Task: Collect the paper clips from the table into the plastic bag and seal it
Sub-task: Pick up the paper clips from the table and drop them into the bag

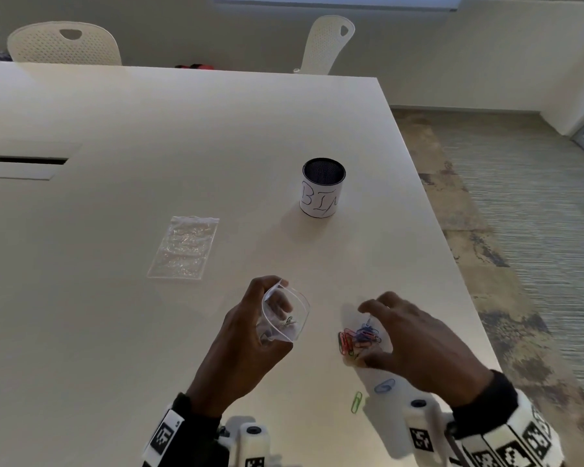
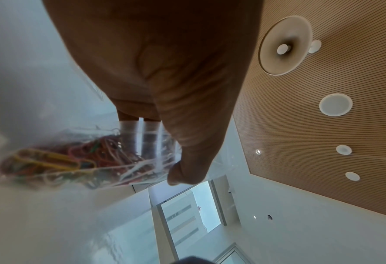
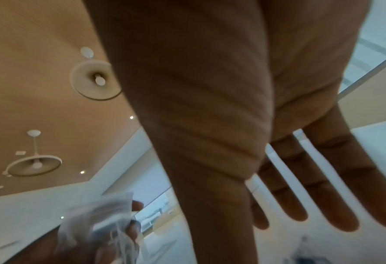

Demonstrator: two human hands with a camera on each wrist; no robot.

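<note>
Two hands over the counter (image 1: 182,129), near its right edge. Left grip (image 1: 250,332) is grasping the plastic bag (image 1: 284,315), fingers wrapping round it, mouth held open and facing up. Left wrist view is showing the bag (image 2: 92,157) w/ a bundle of coloured paper clips inside (image 2: 58,160), thumb (image 2: 187,160) pressing on the film. Right grip (image 1: 408,338) is hovering w/ fingers spread and loosely curved over the pile of paper clips (image 1: 359,337) on the counter, red and blue ones mostly; released, holding nothing that I can see. Right wrist view is showing its fingers (image 3: 323,187) straight and apart, bag (image 3: 97,223) blurred at lower left. Two loose clips lying just beside the right wrist: blue clip (image 1: 384,385) and green clip (image 1: 356,402), close together. Second bag (image 1: 184,246) lying flat further left on the counter, apart from both hands. Mesh cup (image 1: 322,187) w/ a handwritten paper label standing upright beyond the pile. Two white chairs (image 1: 64,43) at the far side.
</note>
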